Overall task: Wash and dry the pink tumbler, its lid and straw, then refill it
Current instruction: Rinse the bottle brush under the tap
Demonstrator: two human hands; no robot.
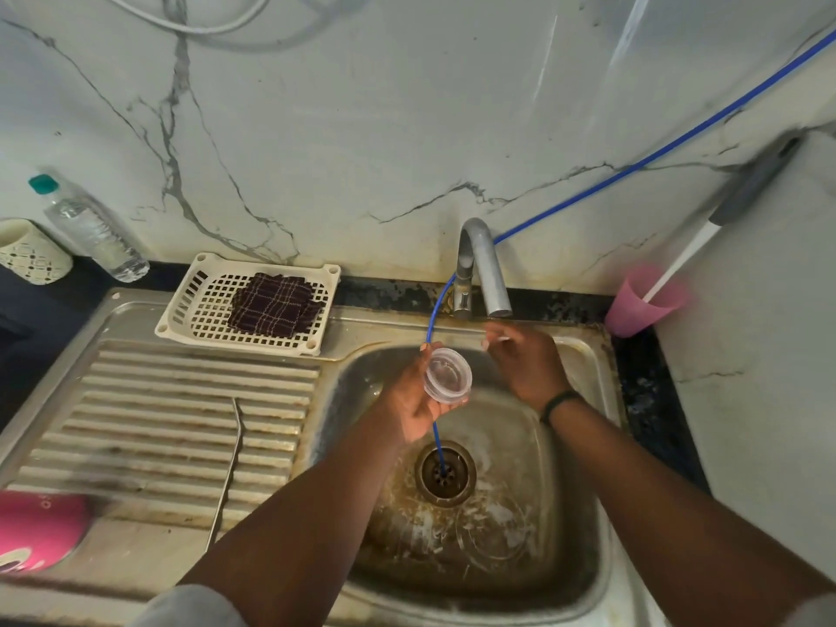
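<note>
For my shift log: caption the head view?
Left hand holds clear lid over sink, right hand under tap.

Clear lid [448, 375] in the left fingers [423, 355]; blue tube [438, 438] beneath them. Pink tumbler [38, 531], dark plaid cloth [273, 305] in a cream basket [181, 305], teal-capped bottle [92, 228], pink cup [642, 303].

Bare forearms, grey short sleeves [190, 608], and a black band [557, 404] on the right wrist.

Pink tumbler [38, 529] cut off at left edge, blurred.
</note>
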